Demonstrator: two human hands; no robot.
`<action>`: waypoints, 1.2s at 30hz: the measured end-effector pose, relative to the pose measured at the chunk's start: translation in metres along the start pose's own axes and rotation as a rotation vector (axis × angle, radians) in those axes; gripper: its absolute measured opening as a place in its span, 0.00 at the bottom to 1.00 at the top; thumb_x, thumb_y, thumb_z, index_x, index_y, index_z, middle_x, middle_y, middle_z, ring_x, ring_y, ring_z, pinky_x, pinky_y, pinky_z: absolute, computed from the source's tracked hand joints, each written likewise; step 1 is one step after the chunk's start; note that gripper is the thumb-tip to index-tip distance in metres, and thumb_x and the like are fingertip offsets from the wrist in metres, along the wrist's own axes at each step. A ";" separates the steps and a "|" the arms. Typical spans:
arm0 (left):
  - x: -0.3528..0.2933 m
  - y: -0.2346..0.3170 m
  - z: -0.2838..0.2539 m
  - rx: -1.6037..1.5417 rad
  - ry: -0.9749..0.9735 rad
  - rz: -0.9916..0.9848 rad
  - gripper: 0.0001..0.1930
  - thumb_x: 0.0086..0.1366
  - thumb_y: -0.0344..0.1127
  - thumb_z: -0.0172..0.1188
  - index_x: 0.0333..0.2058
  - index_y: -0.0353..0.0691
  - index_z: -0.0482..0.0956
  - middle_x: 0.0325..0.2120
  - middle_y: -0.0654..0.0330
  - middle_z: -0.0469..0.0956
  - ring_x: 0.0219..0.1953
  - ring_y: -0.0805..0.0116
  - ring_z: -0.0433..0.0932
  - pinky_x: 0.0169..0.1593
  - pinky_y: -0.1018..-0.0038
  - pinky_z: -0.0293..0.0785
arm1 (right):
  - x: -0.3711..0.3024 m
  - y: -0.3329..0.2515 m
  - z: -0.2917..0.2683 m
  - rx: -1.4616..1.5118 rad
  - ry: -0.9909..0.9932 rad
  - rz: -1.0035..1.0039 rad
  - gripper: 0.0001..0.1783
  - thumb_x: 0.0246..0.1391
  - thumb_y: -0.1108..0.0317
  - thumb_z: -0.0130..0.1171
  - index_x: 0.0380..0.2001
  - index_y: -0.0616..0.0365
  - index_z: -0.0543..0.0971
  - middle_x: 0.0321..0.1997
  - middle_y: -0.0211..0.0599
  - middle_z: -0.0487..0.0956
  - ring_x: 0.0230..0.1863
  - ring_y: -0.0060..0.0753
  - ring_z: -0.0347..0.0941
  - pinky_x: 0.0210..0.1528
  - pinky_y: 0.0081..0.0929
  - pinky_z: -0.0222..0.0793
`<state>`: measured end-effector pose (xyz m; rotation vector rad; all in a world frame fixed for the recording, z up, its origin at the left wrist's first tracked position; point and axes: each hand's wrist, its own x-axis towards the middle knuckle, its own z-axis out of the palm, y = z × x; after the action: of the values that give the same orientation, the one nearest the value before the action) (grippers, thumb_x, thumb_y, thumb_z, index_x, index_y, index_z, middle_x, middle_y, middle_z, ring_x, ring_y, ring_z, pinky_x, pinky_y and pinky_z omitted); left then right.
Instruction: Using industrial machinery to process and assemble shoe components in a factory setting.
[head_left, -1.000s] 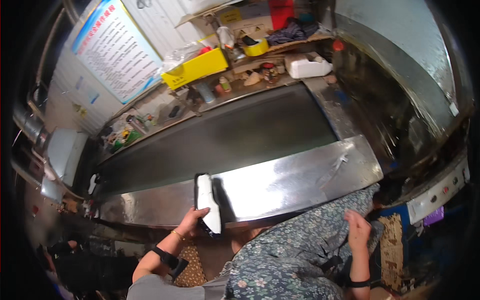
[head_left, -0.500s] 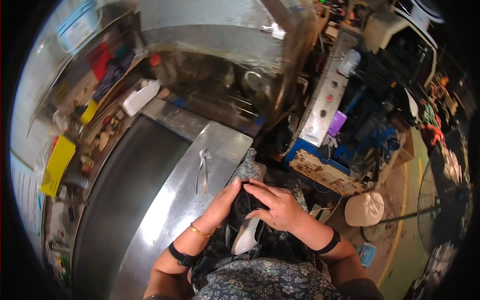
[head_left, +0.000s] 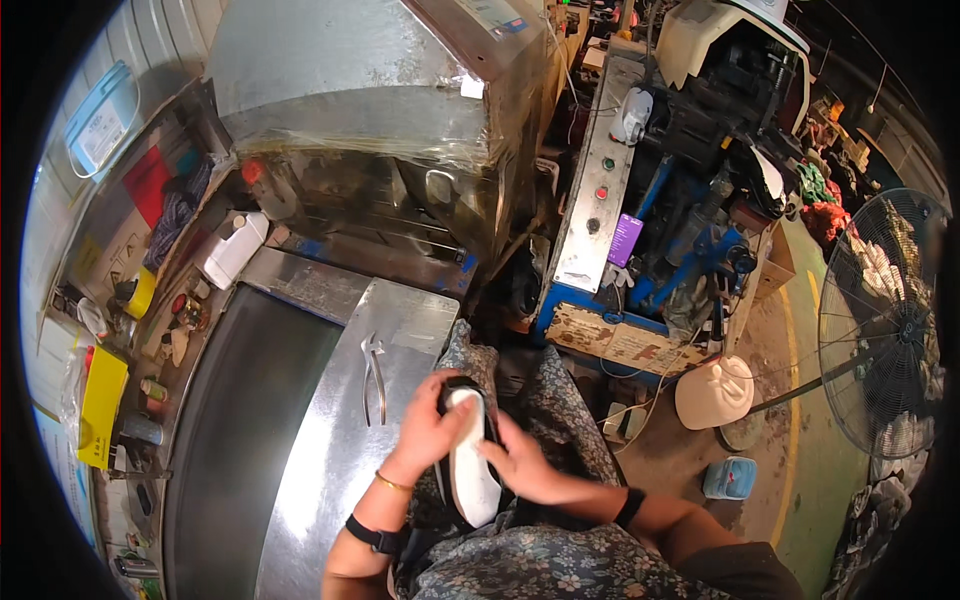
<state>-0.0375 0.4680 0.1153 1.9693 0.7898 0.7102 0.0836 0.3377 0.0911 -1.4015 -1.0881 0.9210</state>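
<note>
A black shoe upper with a long white sole-shaped face (head_left: 470, 478) turned up rests over my lap, its narrow length running toward me. My left hand (head_left: 424, 432) wraps its far end from the left, the thumb lying across the white face. From the right, my right hand (head_left: 520, 466) grips the shoe's edge, fingers against its side and slightly blurred. On the bare metal tabletop (head_left: 330, 440) to the left lie metal pliers (head_left: 373, 375), jaws pointing away from me, apart from both hands.
A dark conveyor belt (head_left: 250, 400) runs along the left. Ahead stands a metal-hooded machine (head_left: 340, 110); at right is a blue-framed machine with a button panel (head_left: 600, 190). A beige jug (head_left: 715, 392), a blue tub (head_left: 730, 478) and a large fan (head_left: 890, 320) stand on the right.
The shoe has been turned so its long white face shows upward. My left hand has shifted onto that face, and my right hand has moved down its right side. The view has shifted too.
</note>
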 end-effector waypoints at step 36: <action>-0.036 -0.030 -0.001 -0.222 0.362 -0.835 0.26 0.73 0.50 0.43 0.47 0.29 0.77 0.41 0.40 0.79 0.47 0.48 0.77 0.53 0.61 0.72 | 0.007 0.035 0.024 -0.040 -0.244 0.378 0.45 0.67 0.48 0.45 0.68 0.75 0.43 0.69 0.68 0.56 0.71 0.54 0.55 0.68 0.32 0.52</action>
<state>-0.0684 0.4540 0.0828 1.1484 1.5438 0.5985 0.0670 0.3517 0.0540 -1.5892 -1.0401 1.3778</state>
